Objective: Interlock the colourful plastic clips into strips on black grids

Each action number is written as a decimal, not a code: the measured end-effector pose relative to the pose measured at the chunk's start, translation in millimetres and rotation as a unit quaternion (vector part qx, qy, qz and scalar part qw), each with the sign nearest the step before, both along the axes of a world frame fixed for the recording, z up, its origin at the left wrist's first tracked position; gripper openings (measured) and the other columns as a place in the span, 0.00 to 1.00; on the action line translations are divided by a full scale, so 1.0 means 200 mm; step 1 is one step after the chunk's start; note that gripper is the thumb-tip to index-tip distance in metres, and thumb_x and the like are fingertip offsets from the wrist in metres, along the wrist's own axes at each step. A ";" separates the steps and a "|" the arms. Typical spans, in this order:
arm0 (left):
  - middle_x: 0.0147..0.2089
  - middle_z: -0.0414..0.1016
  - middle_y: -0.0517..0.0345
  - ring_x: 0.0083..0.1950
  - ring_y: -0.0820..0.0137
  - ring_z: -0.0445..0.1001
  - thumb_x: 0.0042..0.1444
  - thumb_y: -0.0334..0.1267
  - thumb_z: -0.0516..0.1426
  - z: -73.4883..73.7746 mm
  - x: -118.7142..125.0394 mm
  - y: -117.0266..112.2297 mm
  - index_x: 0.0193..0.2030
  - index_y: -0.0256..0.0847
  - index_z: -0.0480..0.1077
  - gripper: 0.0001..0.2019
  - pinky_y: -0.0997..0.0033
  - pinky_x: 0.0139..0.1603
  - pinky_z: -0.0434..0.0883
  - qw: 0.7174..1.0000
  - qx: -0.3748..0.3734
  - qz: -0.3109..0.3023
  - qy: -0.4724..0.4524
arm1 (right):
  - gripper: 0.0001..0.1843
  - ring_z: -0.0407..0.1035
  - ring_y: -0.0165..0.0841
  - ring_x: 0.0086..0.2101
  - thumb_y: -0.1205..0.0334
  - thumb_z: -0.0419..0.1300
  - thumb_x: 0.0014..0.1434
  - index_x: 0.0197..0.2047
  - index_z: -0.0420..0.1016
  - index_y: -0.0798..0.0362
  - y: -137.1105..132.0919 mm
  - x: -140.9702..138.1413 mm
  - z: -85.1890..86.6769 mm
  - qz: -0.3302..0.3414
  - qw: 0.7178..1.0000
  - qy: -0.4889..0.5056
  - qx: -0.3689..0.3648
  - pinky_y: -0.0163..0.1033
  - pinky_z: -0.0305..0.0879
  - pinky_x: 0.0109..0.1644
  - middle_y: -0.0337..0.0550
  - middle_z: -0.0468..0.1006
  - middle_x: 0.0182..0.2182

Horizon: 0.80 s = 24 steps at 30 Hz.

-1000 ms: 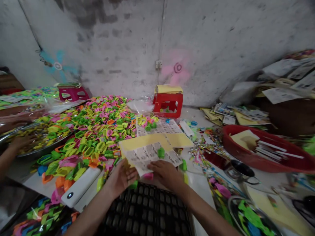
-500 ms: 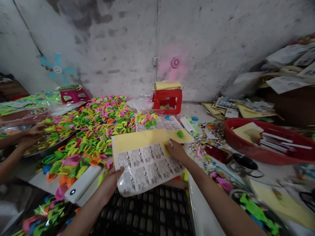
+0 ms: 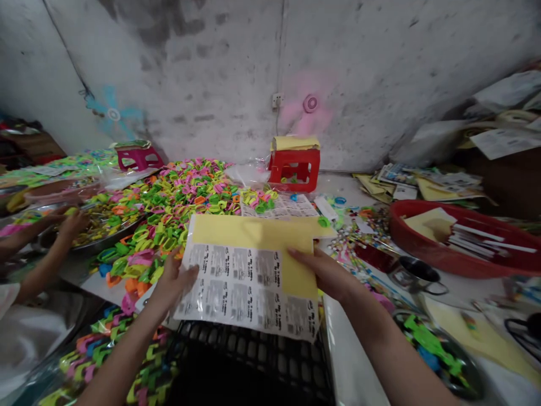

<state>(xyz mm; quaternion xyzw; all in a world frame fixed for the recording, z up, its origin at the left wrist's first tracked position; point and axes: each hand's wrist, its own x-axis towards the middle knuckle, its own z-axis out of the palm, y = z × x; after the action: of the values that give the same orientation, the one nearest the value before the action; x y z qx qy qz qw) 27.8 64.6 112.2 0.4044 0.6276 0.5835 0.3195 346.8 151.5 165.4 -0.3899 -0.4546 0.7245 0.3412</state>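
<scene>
Label sheet point(image 3: 249, 282) in both hands | red basin point(image 3: 406, 248): papers

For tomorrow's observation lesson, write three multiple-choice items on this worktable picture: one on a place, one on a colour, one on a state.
1. Where does the small red plastic stool stand?
A. at the far wall, beyond the heap of coloured plastic rings
B. inside the red oval basin
C. on the black plastic crate

2. What colour is the bare backing of the printed label sheet?
A. blue
B. yellow
C. black

3. How is the sheet held?
A. left hand only
B. lying flat, untouched
C. by both hands, left hand at the left edge, right hand at the right side

Answers: 1 A, the stool sits near the wall behind the rings. 2 B, the peeled area shows yellow. 3 C, each hand has a grip on one side, lifting the sheet over the crate.
</scene>
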 end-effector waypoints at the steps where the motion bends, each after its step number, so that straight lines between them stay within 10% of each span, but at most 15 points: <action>1: 0.62 0.64 0.41 0.60 0.50 0.67 0.48 0.45 0.65 0.02 0.03 -0.02 0.66 0.42 0.54 0.40 0.45 0.60 0.64 0.991 0.047 0.042 0.117 | 0.25 0.77 0.39 0.35 0.53 0.66 0.51 0.49 0.70 0.55 -0.05 0.00 0.02 -0.003 1.000 0.009 -0.015 0.43 0.74 0.40 0.50 0.81 0.37; 4: 0.69 0.52 0.47 0.69 0.51 0.52 0.56 0.42 0.59 0.12 0.18 -0.11 0.65 0.47 0.57 0.30 0.45 0.68 0.51 0.895 0.148 0.030 0.419 | 0.25 0.77 0.40 0.36 0.50 0.64 0.53 0.49 0.71 0.57 -0.21 -0.01 0.08 -0.005 0.998 0.032 -0.054 0.42 0.74 0.39 0.50 0.81 0.36; 9: 0.66 0.60 0.52 0.69 0.59 0.52 0.64 0.40 0.51 0.32 0.47 -0.28 0.66 0.49 0.55 0.24 0.45 0.69 0.45 0.795 0.208 -0.203 0.533 | 0.27 0.75 0.41 0.41 0.50 0.68 0.49 0.49 0.73 0.55 -0.52 -0.07 0.17 -0.028 0.996 0.069 -0.050 0.43 0.72 0.44 0.50 0.81 0.40; 17: 0.52 0.74 0.55 0.55 0.67 0.70 0.61 0.36 0.55 0.53 0.51 -0.55 0.55 0.48 0.68 0.15 0.56 0.62 0.57 0.787 0.280 -0.217 0.505 | 0.30 0.73 0.43 0.40 0.43 0.71 0.42 0.46 0.77 0.51 -0.99 -0.08 0.21 -0.044 0.999 -0.002 -0.004 0.41 0.69 0.40 0.47 0.80 0.42; 24: 0.43 0.79 0.60 0.47 0.71 0.75 0.59 0.33 0.57 0.52 0.47 -0.83 0.50 0.45 0.70 0.12 0.68 0.47 0.69 0.754 0.339 -0.210 0.522 | 0.26 0.75 0.44 0.38 0.46 0.68 0.46 0.46 0.77 0.52 -1.28 -0.12 0.15 -0.048 0.981 0.106 -0.157 0.45 0.71 0.41 0.50 0.80 0.40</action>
<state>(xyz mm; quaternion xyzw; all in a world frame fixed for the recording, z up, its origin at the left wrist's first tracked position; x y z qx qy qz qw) 121.8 -101.4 216.2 0.8497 0.3575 0.3742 -0.1014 323.0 -103.9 195.6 -0.3807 -0.2774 0.8068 0.3567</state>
